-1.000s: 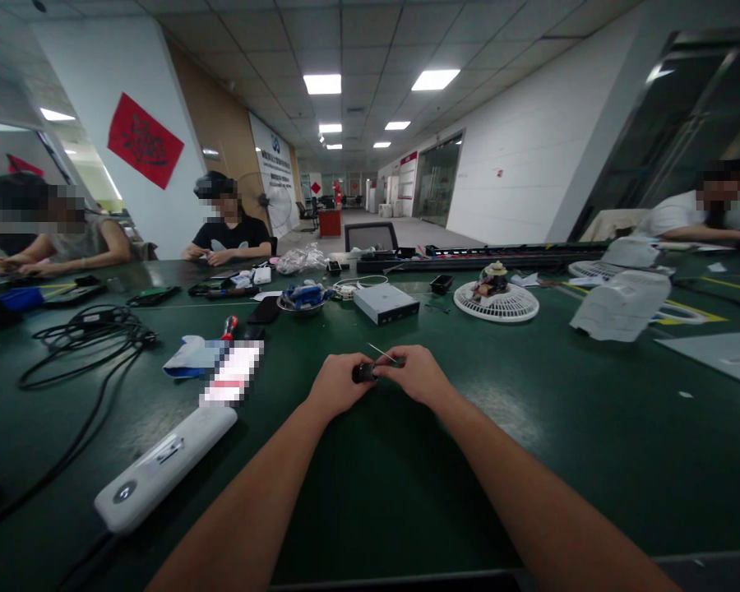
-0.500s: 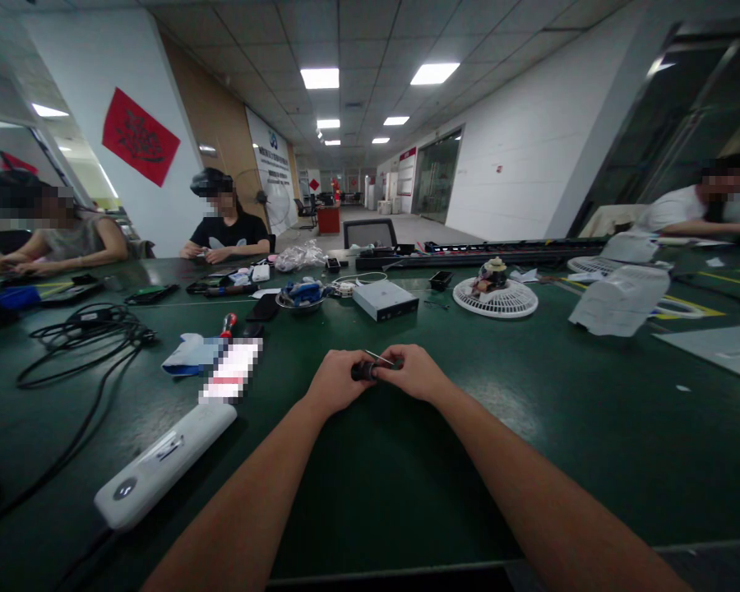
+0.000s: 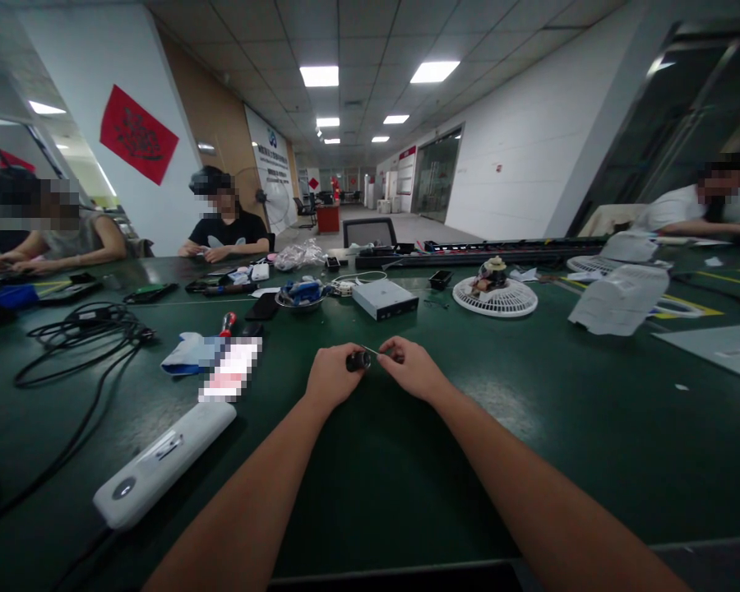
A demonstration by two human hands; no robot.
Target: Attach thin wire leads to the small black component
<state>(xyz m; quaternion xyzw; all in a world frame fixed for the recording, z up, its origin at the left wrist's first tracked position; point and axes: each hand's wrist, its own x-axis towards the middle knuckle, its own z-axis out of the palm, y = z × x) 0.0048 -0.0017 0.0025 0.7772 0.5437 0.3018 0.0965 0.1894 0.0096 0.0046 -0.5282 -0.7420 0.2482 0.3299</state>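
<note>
While both forearms were stretched forward over the green worktop (image 3: 382, 477), a short black cylinder (image 3: 357, 361) was gripped in the left hand (image 3: 331, 376), its round end turned toward the right. By the right hand (image 3: 412, 368), a thin metal rod (image 3: 372, 351) was pinched between the thumb and fingers; its far end was pointed toward the left hand and seen just above the cylinder. Whether the rod touched the cylinder could not be told. The two hands were held near each other but apart, low over the middle of the worktop.

Beyond the hands, a silver drive box (image 3: 385, 298) with a black front was seen, flanked on the left by a dish (image 3: 299, 308) filled with blue items and on the right by a small black tray (image 3: 440, 279). Farther right, a round white grille (image 3: 495, 302) was topped by a mechanical part, and a white plastic cover (image 3: 620, 301) was placed past it.

To the left, a long white device (image 3: 165, 464) was laid at a slant, its upper end just beside a phone (image 3: 231, 368) whose lit screen was blurred. A blue-and-white cloth (image 3: 188, 355), a red-handled tool (image 3: 228, 323) and a coiled black cable (image 3: 86, 327) were spread nearby. Across the worktop, a co-worker in a black shirt (image 3: 247, 234) was seated.
</note>
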